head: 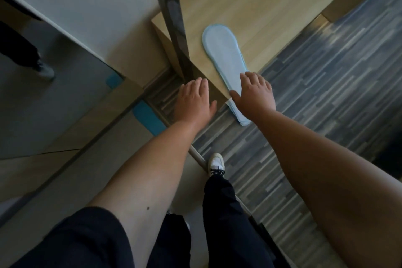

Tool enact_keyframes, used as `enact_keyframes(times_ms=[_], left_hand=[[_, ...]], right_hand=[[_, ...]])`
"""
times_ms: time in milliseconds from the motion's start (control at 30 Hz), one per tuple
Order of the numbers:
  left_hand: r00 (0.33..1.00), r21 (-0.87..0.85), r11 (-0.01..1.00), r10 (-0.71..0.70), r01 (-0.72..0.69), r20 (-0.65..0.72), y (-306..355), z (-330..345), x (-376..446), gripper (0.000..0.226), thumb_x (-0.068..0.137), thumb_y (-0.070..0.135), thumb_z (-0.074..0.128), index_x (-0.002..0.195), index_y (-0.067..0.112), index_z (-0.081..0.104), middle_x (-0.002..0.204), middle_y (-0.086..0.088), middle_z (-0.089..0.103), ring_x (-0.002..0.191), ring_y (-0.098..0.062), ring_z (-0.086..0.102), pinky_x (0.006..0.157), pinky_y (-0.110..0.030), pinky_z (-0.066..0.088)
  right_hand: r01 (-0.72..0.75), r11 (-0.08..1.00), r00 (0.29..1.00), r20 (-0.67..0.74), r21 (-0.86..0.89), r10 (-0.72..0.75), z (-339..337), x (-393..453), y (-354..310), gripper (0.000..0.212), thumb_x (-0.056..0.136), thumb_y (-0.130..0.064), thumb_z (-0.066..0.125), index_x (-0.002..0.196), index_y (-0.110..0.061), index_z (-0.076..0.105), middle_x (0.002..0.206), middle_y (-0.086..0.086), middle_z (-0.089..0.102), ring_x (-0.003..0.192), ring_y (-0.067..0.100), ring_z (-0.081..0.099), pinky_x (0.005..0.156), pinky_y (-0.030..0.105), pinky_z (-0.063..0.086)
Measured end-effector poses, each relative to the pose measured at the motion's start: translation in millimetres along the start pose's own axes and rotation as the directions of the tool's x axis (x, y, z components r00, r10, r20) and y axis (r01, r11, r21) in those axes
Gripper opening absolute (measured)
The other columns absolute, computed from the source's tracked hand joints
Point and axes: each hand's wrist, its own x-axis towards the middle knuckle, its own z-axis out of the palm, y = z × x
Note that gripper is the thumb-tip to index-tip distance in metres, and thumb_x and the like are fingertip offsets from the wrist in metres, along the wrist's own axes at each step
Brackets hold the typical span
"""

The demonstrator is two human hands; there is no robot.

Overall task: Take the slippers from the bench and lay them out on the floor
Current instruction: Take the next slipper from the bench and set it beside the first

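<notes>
Pale blue flat slippers [221, 50] lie stacked sole-up on the near corner of the light wooden bench [261, 2], one end sticking out past the bench's edge. My right hand [254, 93] lies flat on the near end of the slippers, fingers spread, thumb to the left. My left hand [191, 100] hovers just left of them over the bench corner, fingers loosely apart, holding nothing. I cannot tell how many slippers are in the stack.
A dark vertical post [174, 17] rises at the bench's left corner. Grey striped carpet [326, 93] covers the floor to the right. My white shoe [215, 163] stands on a floor threshold strip. A mirror panel [43, 61] is at left.
</notes>
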Motion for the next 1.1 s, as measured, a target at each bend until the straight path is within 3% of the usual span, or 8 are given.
enact_keyframes(times_ms=[367, 533, 633, 767, 967, 1100], left_hand=[[1.0, 0.035, 0.999, -0.004, 0.005, -0.003, 4, 37, 91, 0.062, 0.096, 0.036, 0.041, 0.146, 0.003, 0.027, 0.15, -0.016, 0.037, 0.139, -0.031, 0.033, 0.117, -0.045, 0.025], [0.984, -0.12, 0.976, -0.179, 0.179, 0.013, 9, 43, 126, 0.048, 0.096, 0.035, 0.046, 0.134, 0.008, 0.041, 0.132, -0.014, 0.052, 0.122, -0.032, 0.048, 0.094, -0.043, 0.042], [0.914, -0.332, 0.852, -0.387, 0.406, 0.124, 15, 44, 148, 0.035, 0.098, 0.033, 0.046, 0.119, 0.006, 0.051, 0.122, -0.015, 0.061, 0.111, -0.034, 0.058, 0.078, -0.039, 0.045], [0.81, -0.485, 0.654, -0.524, 0.581, 0.264, 16, 48, 164, 0.035, 0.097, 0.031, 0.045, 0.116, 0.004, 0.055, 0.12, -0.017, 0.063, 0.11, -0.037, 0.06, 0.086, -0.04, 0.049], [0.769, -0.618, 0.476, -0.507, 0.626, 0.389, 6, 55, 155, 0.033, 0.096, 0.029, 0.05, 0.112, 0.003, 0.063, 0.112, -0.015, 0.067, 0.103, -0.033, 0.063, 0.075, -0.032, 0.045], [0.771, -0.715, 0.335, -0.449, 0.614, 0.453, -8, 58, 124, 0.02, 0.095, 0.028, 0.054, 0.105, 0.012, 0.058, 0.109, -0.009, 0.065, 0.099, -0.026, 0.061, 0.085, -0.036, 0.051]], right_hand=[[-0.002, 1.0, 0.999, 0.043, 0.013, 0.002, 28, 90, 39, 0.061, 0.095, -0.047, 0.045, 0.144, -0.011, 0.037, 0.15, 0.011, 0.039, 0.141, 0.03, 0.03, 0.115, 0.046, 0.025], [-0.063, 0.993, 0.996, 0.075, 0.097, 0.056, 32, 122, 43, 0.057, 0.094, -0.044, 0.047, 0.14, -0.01, 0.039, 0.144, 0.013, 0.043, 0.131, 0.033, 0.041, 0.106, 0.047, 0.036], [-0.153, 0.966, 0.985, 0.112, 0.209, 0.132, 30, 141, 41, 0.048, 0.096, -0.038, 0.045, 0.134, -0.01, 0.043, 0.135, 0.013, 0.047, 0.116, 0.034, 0.052, 0.087, 0.043, 0.046], [-0.301, 0.883, 0.95, 0.194, 0.36, 0.245, 28, 152, 38, 0.039, 0.097, -0.031, 0.043, 0.128, -0.009, 0.053, 0.125, 0.013, 0.059, 0.108, 0.034, 0.058, 0.082, 0.037, 0.045], [-0.365, 0.8, 0.927, 0.262, 0.476, 0.267, 39, 136, 34, 0.026, 0.093, -0.03, 0.047, 0.096, -0.01, 0.064, 0.083, 0.006, 0.063, 0.08, 0.026, 0.061, 0.061, 0.029, 0.044], [-0.415, 0.745, 0.906, 0.314, 0.522, 0.285, 47, 111, 28, 0.026, 0.091, -0.031, 0.053, 0.094, -0.009, 0.066, 0.085, 0.011, 0.07, 0.079, 0.028, 0.065, 0.069, 0.036, 0.053]])
